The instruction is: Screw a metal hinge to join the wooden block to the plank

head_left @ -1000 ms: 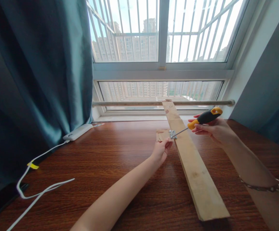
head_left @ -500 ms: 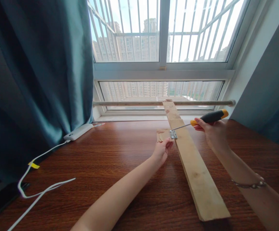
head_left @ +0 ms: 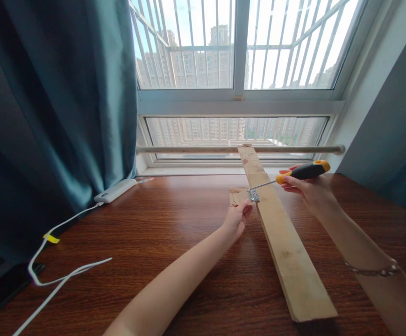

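Note:
A long wooden board [head_left: 288,249] runs from the near edge of the view toward the window. Beside its left edge sits a small wooden block [head_left: 237,198], and a metal hinge [head_left: 254,195] spans the two. My left hand [head_left: 236,218] pinches the small block at its near side, close to the hinge. In my right hand [head_left: 309,189] is a yellow and black screwdriver [head_left: 304,171], gripped by the handle with the fingers near its front end. Its shaft slants down to the left, the tip at the hinge's upper left corner. A screw there is too small to make out.
The brown wooden tabletop [head_left: 174,205] lies under everything. At the left are a white power strip [head_left: 115,191] and a white cable [head_left: 60,219] with a yellow tag [head_left: 51,238]. A horizontal rail [head_left: 195,150] crosses before the window; a blue curtain [head_left: 94,93] hangs left.
My right hand's fingers have shifted on the screwdriver handle, and the handle has tilted slightly. The tip stays at the hinge. My left hand keeps its hold; the whole view has shifted a little.

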Motion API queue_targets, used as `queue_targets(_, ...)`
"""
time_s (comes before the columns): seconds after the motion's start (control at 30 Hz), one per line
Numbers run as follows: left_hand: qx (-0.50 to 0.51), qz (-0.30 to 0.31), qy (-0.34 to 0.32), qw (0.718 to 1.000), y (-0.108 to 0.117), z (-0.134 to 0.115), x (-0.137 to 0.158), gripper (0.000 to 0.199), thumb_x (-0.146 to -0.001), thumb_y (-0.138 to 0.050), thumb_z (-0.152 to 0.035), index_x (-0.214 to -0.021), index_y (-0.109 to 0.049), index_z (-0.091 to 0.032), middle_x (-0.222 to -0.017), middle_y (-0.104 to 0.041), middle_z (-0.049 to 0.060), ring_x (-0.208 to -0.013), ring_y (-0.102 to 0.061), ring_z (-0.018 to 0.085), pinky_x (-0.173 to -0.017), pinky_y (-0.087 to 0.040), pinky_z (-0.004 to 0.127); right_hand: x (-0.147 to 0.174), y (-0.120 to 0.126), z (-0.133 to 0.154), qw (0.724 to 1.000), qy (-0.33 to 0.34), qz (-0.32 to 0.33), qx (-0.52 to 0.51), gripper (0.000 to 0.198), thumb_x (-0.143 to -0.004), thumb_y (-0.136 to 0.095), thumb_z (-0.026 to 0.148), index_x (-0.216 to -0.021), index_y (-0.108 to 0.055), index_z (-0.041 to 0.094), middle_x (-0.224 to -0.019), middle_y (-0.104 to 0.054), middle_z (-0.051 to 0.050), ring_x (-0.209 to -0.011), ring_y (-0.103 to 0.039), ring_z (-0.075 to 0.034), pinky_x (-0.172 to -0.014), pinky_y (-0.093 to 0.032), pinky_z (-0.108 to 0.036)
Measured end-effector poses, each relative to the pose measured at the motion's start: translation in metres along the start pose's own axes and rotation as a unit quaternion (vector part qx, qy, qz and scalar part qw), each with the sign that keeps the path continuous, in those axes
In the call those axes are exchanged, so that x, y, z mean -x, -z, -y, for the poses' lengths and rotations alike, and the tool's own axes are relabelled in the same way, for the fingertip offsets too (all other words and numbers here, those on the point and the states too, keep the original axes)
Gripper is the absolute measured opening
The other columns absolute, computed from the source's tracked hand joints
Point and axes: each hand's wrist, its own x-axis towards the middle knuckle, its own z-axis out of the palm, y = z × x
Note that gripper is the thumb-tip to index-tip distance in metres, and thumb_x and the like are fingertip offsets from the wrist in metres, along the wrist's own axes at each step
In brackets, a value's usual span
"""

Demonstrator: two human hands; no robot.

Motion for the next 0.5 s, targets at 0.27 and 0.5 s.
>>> queue_targets(0.27,0.004,0.005,-0.005,1.0,-0.0018,0.0,0.0003,0.024,-0.074,-0.06,-0.003,-0.097,-0.061,-0.013,-0.092,-0.069,0.009,-0.074,-0.065,0.012,-0.073,-0.051,0.023,0.0078,-0.0054,0.003,0.997,-0.044,0.057,-0.003,0.031,-0.051,-0.081,0.021,-0.078,-0.068,0.014,-0.088,-0.072,-0.005,-0.074,-0.069,-0.017,-0.065,-0.059,-0.023)
queue_targets(0.5,0.008,-0.003,0.0,1.0,-0.0031,-0.0009,0.0013,0.024,-0.074,-0.061,-0.002,-0.095,-0.062,-0.013,-0.092,-0.07,0.009,-0.075,-0.065,0.013,-0.074,-0.051,0.024,0.002,-0.0007,0.0102,0.993,0.008,-0.111,0.027,0.018,-0.054,-0.077,0.021,-0.063,-0.064,0.012,-0.053,-0.067,-0.003,-0.039,-0.059,-0.013,-0.036,-0.053,-0.019)
